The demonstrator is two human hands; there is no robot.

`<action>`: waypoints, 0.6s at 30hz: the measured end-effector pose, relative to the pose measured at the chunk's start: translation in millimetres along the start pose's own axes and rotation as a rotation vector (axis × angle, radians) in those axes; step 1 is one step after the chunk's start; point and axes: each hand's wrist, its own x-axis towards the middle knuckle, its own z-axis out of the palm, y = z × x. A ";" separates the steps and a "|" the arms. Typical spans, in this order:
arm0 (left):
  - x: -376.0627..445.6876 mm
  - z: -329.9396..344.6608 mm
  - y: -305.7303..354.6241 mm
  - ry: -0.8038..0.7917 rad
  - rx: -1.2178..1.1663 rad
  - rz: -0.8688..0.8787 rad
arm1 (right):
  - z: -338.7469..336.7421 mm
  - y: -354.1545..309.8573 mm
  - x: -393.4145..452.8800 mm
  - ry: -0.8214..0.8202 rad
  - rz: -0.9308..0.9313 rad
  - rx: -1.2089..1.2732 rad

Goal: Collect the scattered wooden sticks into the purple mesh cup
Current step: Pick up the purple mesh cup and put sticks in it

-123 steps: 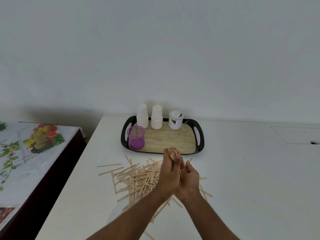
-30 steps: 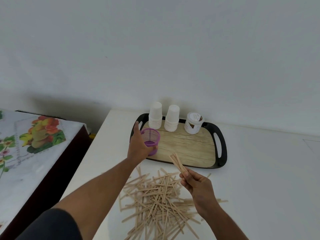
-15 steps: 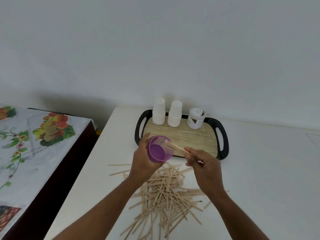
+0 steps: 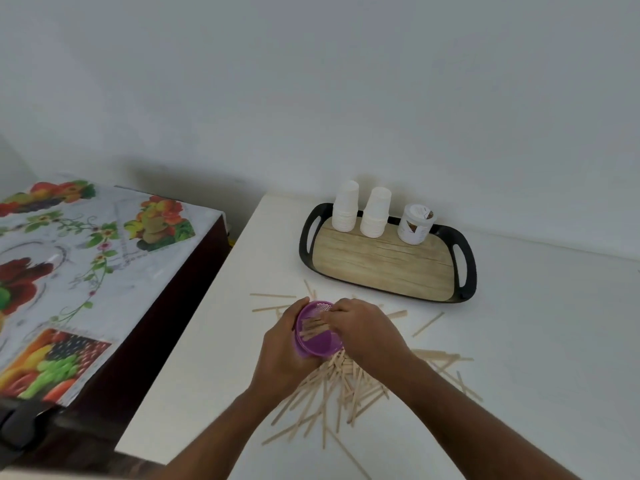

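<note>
We are at a white counter (image 4: 519,341) set against a pale wall, and we look down on our own two forearms. Nearest us lies the heap of wooden sticks (image 4: 332,386), crossed and fanned out, with a few strays beyond it to either side. Just above the heap our left hand (image 4: 282,355) wraps round the purple mesh cup (image 4: 317,337), tilted with its mouth toward us, while our right hand (image 4: 363,330) feeds a small bundle (image 4: 313,327) into it, fingers curled on the sticks. So we judge the task barely begun: one handful is going in, most sticks remain on the counter. Farther back sits the black-rimmed tray (image 4: 465,268) with two stacks of paper cups (image 4: 360,211) and a small jar (image 4: 415,223). The counter's left edge runs close by the strays; open room lies to our right.
</note>
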 end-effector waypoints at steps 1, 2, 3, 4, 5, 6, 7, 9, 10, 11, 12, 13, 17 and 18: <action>-5.0 -5.1 -2.7 0.014 -0.003 -0.023 | 3.1 -7.1 3.2 -0.004 0.004 0.027; -9.7 -10.1 -5.0 0.033 -0.008 -0.042 | 5.4 -13.8 6.0 0.013 0.018 0.061; -13.3 -14.2 -7.0 0.052 -0.015 -0.056 | 6.4 -19.2 8.0 0.046 0.038 0.096; -16.9 -19.3 -9.1 0.071 -0.028 -0.071 | 7.2 -24.5 9.8 0.079 0.058 0.122; -19.7 -24.4 -10.8 0.088 -0.039 -0.085 | 7.6 -28.6 10.8 0.111 0.079 0.147; -22.0 -30.1 -12.5 0.104 -0.046 -0.097 | 7.7 -31.6 11.0 0.141 0.105 0.186; -23.8 -35.9 -14.6 0.121 -0.046 -0.106 | 7.9 -33.8 10.8 0.170 0.134 0.245; -26.0 -46.6 -21.6 0.154 -0.045 -0.129 | 9.6 -34.7 9.1 0.243 0.190 0.375; -27.0 -51.8 -25.9 0.173 -0.047 -0.145 | 12.0 -34.0 8.7 0.285 0.214 0.412; -27.8 -57.0 -30.2 0.189 -0.053 -0.161 | 15.8 -32.2 8.6 0.323 0.239 0.432; -28.6 -61.9 -34.5 0.203 -0.058 -0.176 | 21.0 -29.6 9.2 0.347 0.266 0.442; -29.0 -66.1 -38.9 0.216 -0.061 -0.188 | 27.0 -25.9 10.6 0.352 0.296 0.445; -33.4 -82.9 -54.0 0.258 -0.058 -0.214 | 60.4 -10.1 27.3 0.139 0.354 0.351; -34.8 -86.0 -57.0 0.263 -0.057 -0.218 | 69.0 -7.2 34.0 0.057 0.336 0.305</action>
